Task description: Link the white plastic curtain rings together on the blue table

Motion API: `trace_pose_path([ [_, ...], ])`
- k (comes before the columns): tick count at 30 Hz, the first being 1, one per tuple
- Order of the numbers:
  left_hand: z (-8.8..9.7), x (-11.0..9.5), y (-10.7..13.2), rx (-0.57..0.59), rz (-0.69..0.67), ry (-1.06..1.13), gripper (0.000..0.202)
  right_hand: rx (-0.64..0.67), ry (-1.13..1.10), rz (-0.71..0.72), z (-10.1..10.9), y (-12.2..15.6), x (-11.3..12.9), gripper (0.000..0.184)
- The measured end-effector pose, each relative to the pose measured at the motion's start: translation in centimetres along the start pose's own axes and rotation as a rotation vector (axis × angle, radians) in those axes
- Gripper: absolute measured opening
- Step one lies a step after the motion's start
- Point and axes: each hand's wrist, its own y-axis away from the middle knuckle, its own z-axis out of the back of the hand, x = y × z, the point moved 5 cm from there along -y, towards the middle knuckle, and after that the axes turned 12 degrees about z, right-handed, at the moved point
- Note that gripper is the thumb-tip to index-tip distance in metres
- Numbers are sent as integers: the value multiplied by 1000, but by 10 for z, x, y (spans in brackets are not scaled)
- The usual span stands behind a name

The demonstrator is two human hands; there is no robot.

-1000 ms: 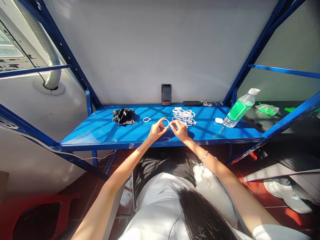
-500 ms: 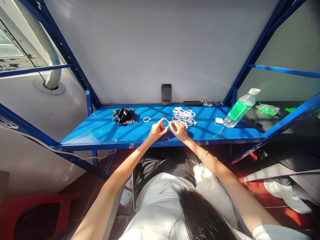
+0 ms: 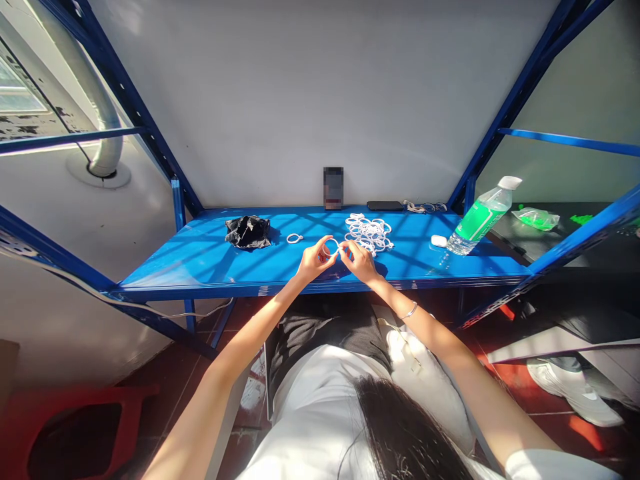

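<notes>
Carefully, I hold a small white ring (image 3: 337,244) in front of me, above the near part of a blue tabletop (image 3: 200,260) striped with sun and shadow. The fingers of my left hand (image 3: 313,260) curve around the ring and grip its left side; those of my right hand (image 3: 359,261) are pinched together at its right edge, though the exact contact is too small to make out. Just beyond my right hand lies a tangled pile of white rings (image 3: 370,231). To the left, a single loose ring (image 3: 299,237) rests apart, between my hands and a crumpled black bag (image 3: 248,233). At the back, a dark device (image 3: 333,189) stands upright by the wall, its face blurred, and a flat black object (image 3: 385,206) lies to its right. Toward the right end, a small white case (image 3: 439,241) sits just beside a green-labelled bottle (image 3: 479,218) with a white cap. A bracelet (image 3: 411,311) circles my right wrist.
</notes>
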Motion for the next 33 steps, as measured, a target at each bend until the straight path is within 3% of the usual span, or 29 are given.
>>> trace_pose_path([
  [33, 1, -1, 1, -69, -40, -55, 48, -4, 19, -4, 2, 0, 2, 24],
])
